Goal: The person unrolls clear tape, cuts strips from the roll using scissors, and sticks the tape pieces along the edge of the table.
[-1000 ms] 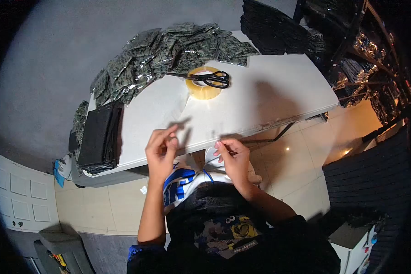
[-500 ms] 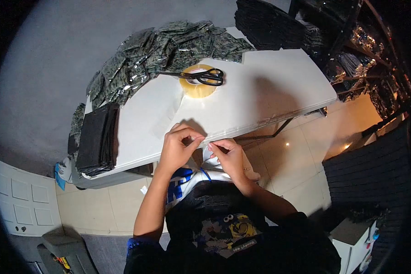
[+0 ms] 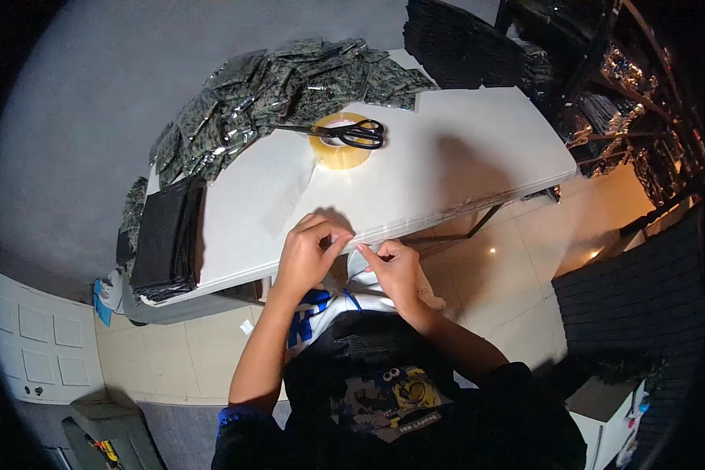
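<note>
At the front edge of the white table (image 3: 439,168), my left hand (image 3: 309,252) has thumb and forefinger pinched together. My right hand (image 3: 395,272) is just to its right, fingers curled and thumb pointing toward the left fingertips. Whatever lies between the fingers of either hand is too small or too clear to make out. Farther back on the tabletop lies a roll of yellowish clear packing tape (image 3: 343,159). Black-handled scissors (image 3: 362,135) rest across the roll, blades pointing left.
Camouflage-patterned packets in shiny plastic (image 3: 251,94) are heaped along the table's far edge. A stack of folded black items (image 3: 164,239) sits at the left end, and a larger black stack (image 3: 462,47) at the back right. Shelving (image 3: 603,94) with wrapped goods stands at right.
My right hand's fingers have curled in a little more, with the thumb still toward the left hand. The left hand stays almost where it was.
</note>
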The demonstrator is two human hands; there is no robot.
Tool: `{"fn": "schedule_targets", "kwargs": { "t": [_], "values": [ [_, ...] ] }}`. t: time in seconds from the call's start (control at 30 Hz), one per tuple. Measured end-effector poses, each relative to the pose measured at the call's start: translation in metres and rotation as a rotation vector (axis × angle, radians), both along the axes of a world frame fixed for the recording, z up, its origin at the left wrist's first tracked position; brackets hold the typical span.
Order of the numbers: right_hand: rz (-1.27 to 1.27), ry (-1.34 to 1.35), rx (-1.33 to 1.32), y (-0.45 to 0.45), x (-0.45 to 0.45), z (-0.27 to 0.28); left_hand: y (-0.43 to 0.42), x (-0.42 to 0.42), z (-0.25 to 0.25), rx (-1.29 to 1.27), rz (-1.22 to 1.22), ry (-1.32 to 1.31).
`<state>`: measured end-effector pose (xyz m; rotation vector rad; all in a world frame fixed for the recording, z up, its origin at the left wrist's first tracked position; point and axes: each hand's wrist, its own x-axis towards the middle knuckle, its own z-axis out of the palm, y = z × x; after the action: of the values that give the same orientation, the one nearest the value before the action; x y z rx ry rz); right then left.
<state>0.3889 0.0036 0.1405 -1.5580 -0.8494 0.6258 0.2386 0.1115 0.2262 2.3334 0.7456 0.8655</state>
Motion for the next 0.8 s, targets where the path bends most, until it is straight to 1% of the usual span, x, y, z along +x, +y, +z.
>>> {"fn": "schedule_targets", "kwargs": {
  "t": [0.03,0.13,0.17,0.23,0.27,0.37,0.4,0.43,0.5,0.57,0.63,0.67,0.7,0.77,0.8],
  "values": [
    [-0.010,0.013,0.012,0.000,0.000,-0.002,0.001,-0.001,0.000,0.002,-0.001,0.007],
    [0.030,-0.286,0.091,-0.004,-0.002,0.002,0.000,-0.003,0.004,0.061,-0.020,-0.025],
    [0.042,-0.353,0.175,-0.002,-0.002,0.006,-0.002,-0.003,0.006,0.014,0.015,-0.089],
    [0.071,-0.483,0.342,-0.001,-0.004,0.026,-0.008,-0.002,0.019,-0.081,0.087,-0.216],
    [0.147,-0.529,0.300,-0.004,-0.002,0.040,-0.002,-0.006,0.019,-0.053,0.125,-0.311],
    [0.243,-0.690,0.462,0.002,0.002,0.092,0.028,-0.038,0.019,0.105,0.230,-0.392],
    [0.319,-0.707,0.466,0.008,0.006,0.095,0.036,-0.050,0.018,0.023,0.268,-0.466],
    [0.344,-0.759,0.474,0.017,0.009,0.103,0.044,-0.062,0.016,-0.058,0.305,-0.541],
    [0.392,-0.867,0.495,0.038,0.014,0.121,0.063,-0.090,0.016,-0.151,0.370,-0.586],
    [0.505,-0.839,0.480,0.062,0.012,0.129,0.075,-0.105,0.015,-0.208,0.421,-0.666],
    [0.655,-0.823,0.440,0.089,0.008,0.127,0.092,-0.115,-0.007,-0.265,0.456,-0.739],
    [0.701,-0.853,0.412,0.099,0.004,0.132,0.099,-0.119,-0.025,-0.310,0.477,-0.710],
    [0.731,-0.911,0.409,0.111,-0.001,0.134,0.098,-0.121,-0.018,-0.351,0.499,-0.551],
    [0.790,-1.026,0.395,0.138,-0.010,0.129,0.102,-0.117,-0.024,-0.392,0.382,-0.760],
    [0.815,-1.060,0.388,0.149,-0.015,0.124,0.098,-0.115,-0.021,-0.374,0.382,-0.679]
  ]
}}
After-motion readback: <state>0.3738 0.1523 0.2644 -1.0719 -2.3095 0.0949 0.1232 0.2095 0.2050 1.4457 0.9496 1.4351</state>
